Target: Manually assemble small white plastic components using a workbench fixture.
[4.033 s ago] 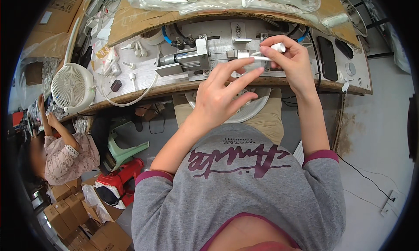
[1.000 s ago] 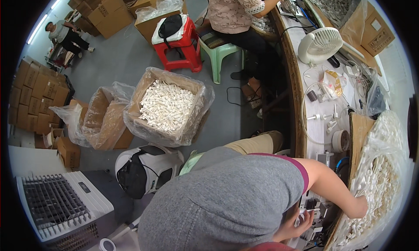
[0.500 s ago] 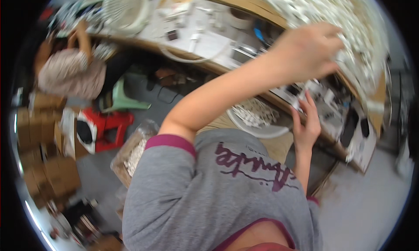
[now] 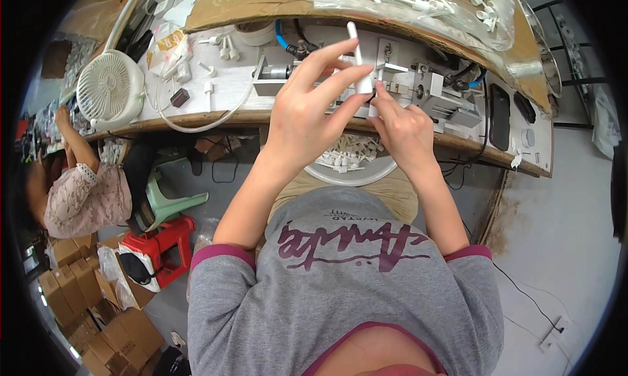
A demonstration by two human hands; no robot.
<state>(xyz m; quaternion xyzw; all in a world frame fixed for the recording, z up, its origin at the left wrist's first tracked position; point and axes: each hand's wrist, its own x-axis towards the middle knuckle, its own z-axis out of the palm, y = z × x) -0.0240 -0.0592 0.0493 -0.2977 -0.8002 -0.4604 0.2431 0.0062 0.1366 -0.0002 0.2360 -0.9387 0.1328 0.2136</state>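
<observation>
My left hand [image 4: 304, 111] pinches a white plastic part with a thin round-tipped stem [image 4: 354, 39] and a wider end, held upright over the bench's front edge. Close against it, my right hand [image 4: 404, 127] has its thumb and forefinger drawn together by the part's lower end. Something small and dark shows between the two hands; what the right fingers grip is mostly hidden. Just beyond the hands stands a metal fixture [image 4: 428, 91] with clamps and blue air hoses. Below them, a white basin [image 4: 330, 175] holds many small white plastic pieces.
Cardboard [image 4: 222, 8] with a heap of white stemmed parts lies along the back. A white fan [image 4: 111, 91] and a curved white cable are at left; a black phone [image 4: 499, 117] lies at right. Another person sits far left, near a green stool [image 4: 171, 196] and a red stool [image 4: 173, 251].
My left hand has come back from the heap at the far right to the middle, now with a white stemmed part. My right hand has moved left to meet it. The view has turned.
</observation>
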